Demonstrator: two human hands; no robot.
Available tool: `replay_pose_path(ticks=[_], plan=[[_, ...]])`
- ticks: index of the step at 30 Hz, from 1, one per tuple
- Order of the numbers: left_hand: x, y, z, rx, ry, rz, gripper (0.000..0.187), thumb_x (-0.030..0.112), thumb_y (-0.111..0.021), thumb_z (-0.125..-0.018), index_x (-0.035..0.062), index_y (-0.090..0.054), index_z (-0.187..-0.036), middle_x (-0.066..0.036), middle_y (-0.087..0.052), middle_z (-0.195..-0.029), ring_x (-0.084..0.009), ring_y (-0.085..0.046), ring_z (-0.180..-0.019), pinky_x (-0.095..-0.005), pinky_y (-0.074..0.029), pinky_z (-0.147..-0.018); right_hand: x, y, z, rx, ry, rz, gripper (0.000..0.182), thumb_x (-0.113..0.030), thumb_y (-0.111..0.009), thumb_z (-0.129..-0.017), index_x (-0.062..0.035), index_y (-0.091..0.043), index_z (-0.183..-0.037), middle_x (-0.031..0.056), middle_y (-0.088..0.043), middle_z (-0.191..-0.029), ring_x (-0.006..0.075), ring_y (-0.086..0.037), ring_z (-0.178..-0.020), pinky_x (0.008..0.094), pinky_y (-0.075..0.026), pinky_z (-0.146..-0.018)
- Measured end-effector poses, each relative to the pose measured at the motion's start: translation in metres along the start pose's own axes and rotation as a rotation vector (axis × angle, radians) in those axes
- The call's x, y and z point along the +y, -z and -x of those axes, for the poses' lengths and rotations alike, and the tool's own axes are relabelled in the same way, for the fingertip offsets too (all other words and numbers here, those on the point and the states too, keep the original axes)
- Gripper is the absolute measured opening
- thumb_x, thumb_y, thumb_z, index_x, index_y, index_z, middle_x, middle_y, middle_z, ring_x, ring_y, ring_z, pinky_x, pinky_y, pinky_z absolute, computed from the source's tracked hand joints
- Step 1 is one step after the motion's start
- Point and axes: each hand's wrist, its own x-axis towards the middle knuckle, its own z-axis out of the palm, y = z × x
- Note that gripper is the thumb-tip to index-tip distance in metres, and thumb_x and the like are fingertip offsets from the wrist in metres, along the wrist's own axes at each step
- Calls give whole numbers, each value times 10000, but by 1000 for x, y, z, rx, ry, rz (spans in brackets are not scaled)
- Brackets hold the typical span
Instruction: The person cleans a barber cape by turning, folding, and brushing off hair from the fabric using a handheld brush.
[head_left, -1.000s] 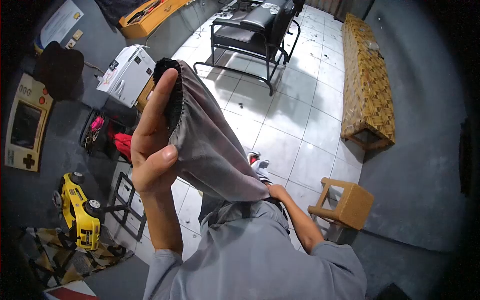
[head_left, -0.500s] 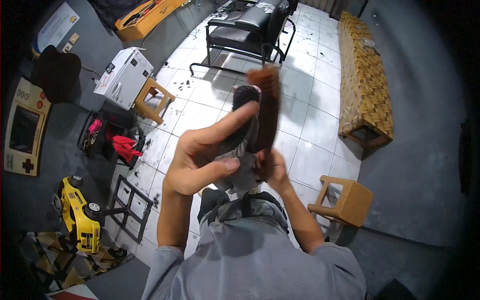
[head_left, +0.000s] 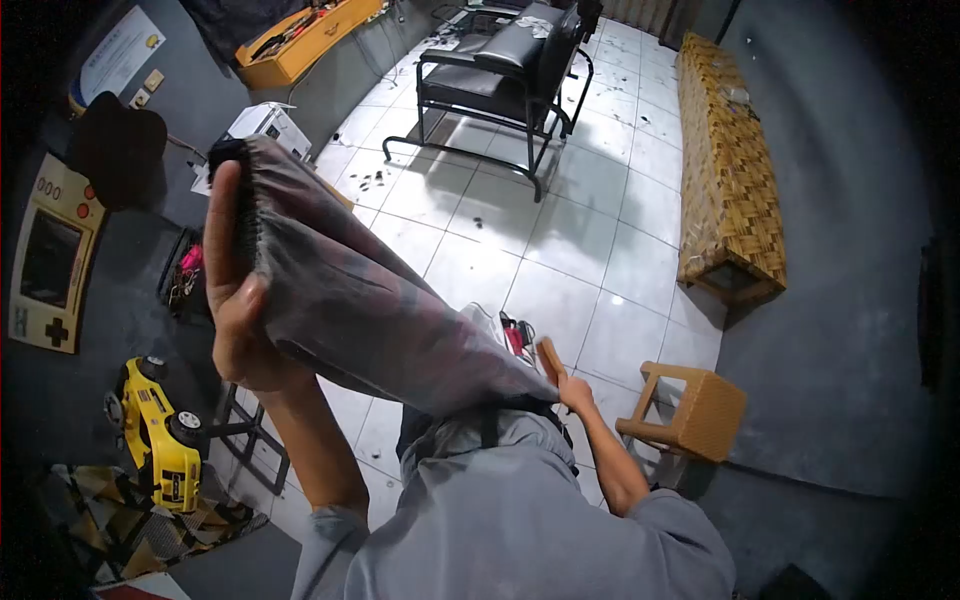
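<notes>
A thin grey barber cape (head_left: 365,315) with a gathered edge and a black band stretches diagonally across in front of my body. My left hand (head_left: 245,335) is raised at the left, gripping the gathered edge, with the index finger straight along the black band. Low on the right, my right hand (head_left: 575,393) is closed around a brown wooden brush (head_left: 548,360), of which one end sticks up. The cape's lower end reaches that hand; whether its fingers also pinch the cloth is hard to see.
A black barber chair (head_left: 500,90) stands ahead on white tiles with dark hair clippings. To the right are a woven bench (head_left: 735,170) and a stool (head_left: 690,410). At left lie a yellow toy car (head_left: 160,435) and a black frame (head_left: 250,440). Red-and-black items (head_left: 517,338) show beyond the cape.
My left hand has swung left and outward, spreading the bunched cape into a long stretch. My right hand has lowered the brush from upright in front of me to near my waist.
</notes>
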Motion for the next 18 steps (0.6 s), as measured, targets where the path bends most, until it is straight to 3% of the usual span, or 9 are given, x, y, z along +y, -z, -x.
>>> replay_pose_path(ticks=[2, 3, 4, 7, 9, 13, 14, 16, 18], plan=[[-4, -2, 3, -56, 59, -14, 787, 160, -556, -632, -102, -283, -1322, -242, -360, -1336, -285, -429, -1208, -371, -328, -1023, -49, 56, 15, 194, 92, -254, 538, -431, -325, -911, 15, -612, -821, 246, -603, -780, 423, -577, -808, 463, -441, -698], [-7, -3, 7, -101, 157, 43, 761, 146, -569, -631, -119, -317, -1299, -241, -395, -1312, -279, -445, -1194, -356, -319, -1024, -69, 66, 12, 390, 150, -450, 528, -428, -353, -918, 24, -561, -741, 228, -571, -666, 384, -584, -679, 448, -435, -632], [-13, -1, 11, -179, 184, 81, 742, 135, -577, -631, -128, -338, -1282, -245, -406, -1302, -281, -450, -1190, -349, -310, -1026, -102, 99, 28, 459, 306, -632, 484, -436, -372, -927, -12, -515, -741, 119, -489, -535, 248, -505, -467, 365, -408, -473], [-20, -12, 21, -297, 280, 71, 695, 112, -592, -635, -150, -382, -1244, -256, -423, -1284, -279, -449, -1192, -327, -283, -1031, -192, 189, 94, 162, 591, -1268, 453, -513, -351, -915, -81, -454, -823, -30, -372, -515, 53, -326, -387, 206, -245, -344], [-21, -17, 22, -394, 371, 106, 699, 112, -604, -639, -161, -377, -1241, -257, -431, -1275, -264, -443, -1193, -312, -273, -1026, -219, 190, 106, -61, 911, -1653, 448, -492, -368, -918, -54, -459, -941, 17, -430, -586, 92, -362, -431, 207, -295, -394], [-21, -22, 22, -368, 364, 130, 706, 106, -600, -638, -159, -365, -1249, -256, -432, -1274, -263, -449, -1188, -313, -285, -1022, -239, 163, 97, 233, 1093, -1051, 400, -373, -352, -947, -6, -491, -1026, 61, -500, -674, 171, -500, -592, 280, -415, -536], [-20, -19, 21, -335, 357, 146, 707, 102, -598, -638, -158, -363, -1252, -255, -431, -1276, -264, -451, -1187, -314, -289, -1021, -232, 148, 87, 236, 1005, -912, 376, -338, -376, -941, 5, -500, -1030, 128, -515, -655, 250, -541, -611, 324, -440, -562], [-19, -13, 17, -206, 245, 133, 746, 138, -603, -621, -142, -354, -1267, -253, -417, -1289, -272, -456, -1184, -328, -316, -1014, -202, 102, 54, 7, 655, -501, 427, -396, -349, -924, -58, -511, -1129, 235, -599, -878, 395, -575, -821, 417, -463, -718], [-17, -8, 11, -144, 180, 194, 776, 163, -592, -600, -134, -348, -1274, -258, -404, -1297, -284, -455, -1186, -347, -324, -1020, -150, 48, 20, -115, 585, -139, 420, -389, -344, -909, -91, -526, -1142, 242, -594, -956, 395, -560, -925, 453, -458, -767]])
